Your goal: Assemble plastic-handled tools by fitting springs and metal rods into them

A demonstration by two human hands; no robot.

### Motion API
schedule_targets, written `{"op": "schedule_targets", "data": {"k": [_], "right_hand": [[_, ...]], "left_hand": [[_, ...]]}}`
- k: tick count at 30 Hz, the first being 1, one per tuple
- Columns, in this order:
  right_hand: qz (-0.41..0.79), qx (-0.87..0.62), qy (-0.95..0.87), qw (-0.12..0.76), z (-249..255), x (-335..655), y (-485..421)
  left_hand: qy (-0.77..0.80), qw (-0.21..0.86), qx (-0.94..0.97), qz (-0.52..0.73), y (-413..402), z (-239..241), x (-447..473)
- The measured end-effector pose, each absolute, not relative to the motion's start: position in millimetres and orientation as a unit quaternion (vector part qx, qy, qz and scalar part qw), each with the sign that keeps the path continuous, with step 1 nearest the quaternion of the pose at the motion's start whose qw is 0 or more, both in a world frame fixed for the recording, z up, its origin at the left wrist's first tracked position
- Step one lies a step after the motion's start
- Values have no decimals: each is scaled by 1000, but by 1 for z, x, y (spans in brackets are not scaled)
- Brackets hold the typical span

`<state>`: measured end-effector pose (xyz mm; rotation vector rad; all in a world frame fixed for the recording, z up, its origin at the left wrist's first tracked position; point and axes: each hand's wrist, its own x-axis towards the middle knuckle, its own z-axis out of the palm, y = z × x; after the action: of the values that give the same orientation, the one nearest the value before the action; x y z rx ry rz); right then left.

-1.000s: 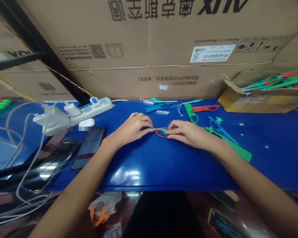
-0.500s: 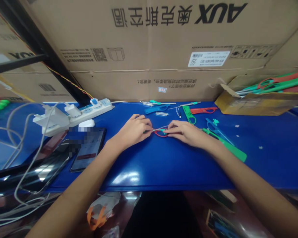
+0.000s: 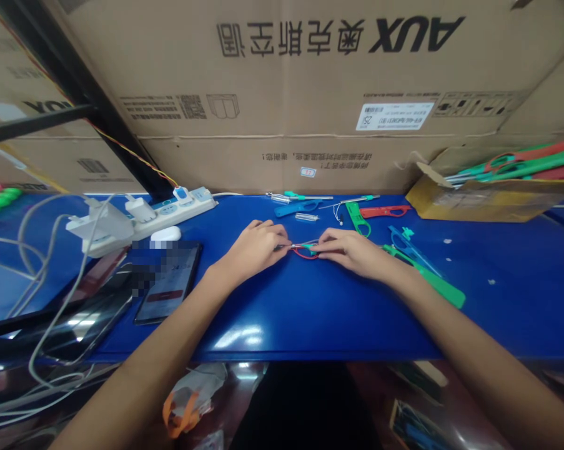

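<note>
My left hand [image 3: 261, 249] is closed in a pinch on the left end of a thin metal rod with a teal fitting [image 3: 310, 247], which looks like the inner part of a long-nosed lighter. My right hand [image 3: 350, 251] grips the other end, its fingertips hiding part of it. Just below the rod, between both hands, shows the curved edge of a red plastic lighter shell [image 3: 305, 255]; its rest is covered by my fingers. Beyond the hands lie a blue shell half [image 3: 298, 207], a clear small tube [image 3: 306, 217], a green shell [image 3: 358, 219] and a red one [image 3: 385, 211].
On the right, an open cardboard box [image 3: 488, 200] holds several red and green lighters. A green shell [image 3: 436, 282] and a blue one [image 3: 415, 251] lie by my right forearm. Leftward are a power strip [image 3: 169, 215], a white case [image 3: 166, 236], a tablet [image 3: 169, 290] and loose cables.
The view has shifted slightly. Both hands keep their pinch on the rod in nearly the same place; the red loop beneath it shows a little differently.
</note>
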<state>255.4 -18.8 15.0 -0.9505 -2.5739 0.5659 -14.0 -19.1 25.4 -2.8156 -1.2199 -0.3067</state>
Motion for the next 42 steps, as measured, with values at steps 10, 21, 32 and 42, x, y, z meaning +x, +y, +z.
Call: {"op": "schedule_targets", "data": {"k": [10,21,32,42], "right_hand": [[200,-340,-903,167,16,255,-21],[213,-335,-901,175,17,255,-23],[219,-340,-900,163,20,253,-24],[193,-352,-903,150,25,252,-30]], "left_hand": [[-385,2,-918,-92,-16,22,-21],[-450,-52,-884,-114,-18,22,-14],[-438,11,-895,-84,-21,22,-12],[-436,-22,-895,-92,-19,21,-13]]}}
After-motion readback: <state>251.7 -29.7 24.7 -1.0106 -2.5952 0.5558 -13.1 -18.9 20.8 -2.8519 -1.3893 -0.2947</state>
